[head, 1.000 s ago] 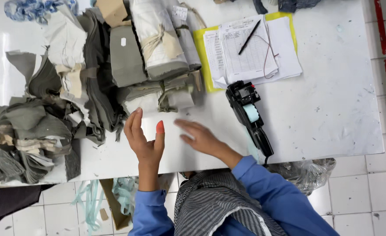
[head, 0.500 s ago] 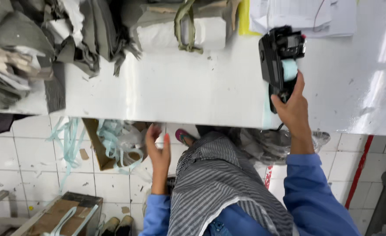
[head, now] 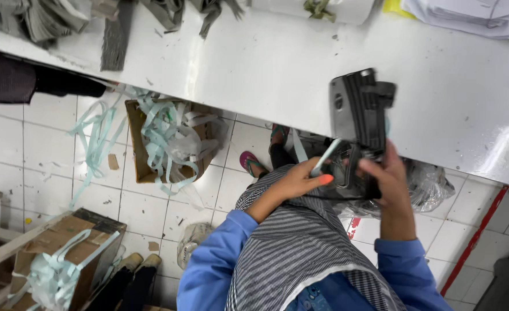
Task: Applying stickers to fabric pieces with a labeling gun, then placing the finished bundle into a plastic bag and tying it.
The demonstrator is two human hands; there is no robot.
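Note:
My right hand (head: 388, 183) grips a black hand-held label gun (head: 359, 118) by its handle, lifted off the white table (head: 254, 63) and held in front of my lap. My left hand (head: 302, 178) pinches a pale blue paper strip (head: 326, 156) that comes out of the gun's underside. Both arms wear blue sleeves over a grey striped apron.
Grey fabric bundles (head: 47, 17) and papers (head: 473, 14) lie along the table's far side. Below on the tiled floor stand a cardboard box (head: 168, 141) full of pale blue strips, another box (head: 64, 262) at the lower left, and a plastic bag (head: 427, 184).
The right hand has lifted the label gun off the table toward my lap. The left hand has come up from below and taken the blue strip. The view has tilted down.

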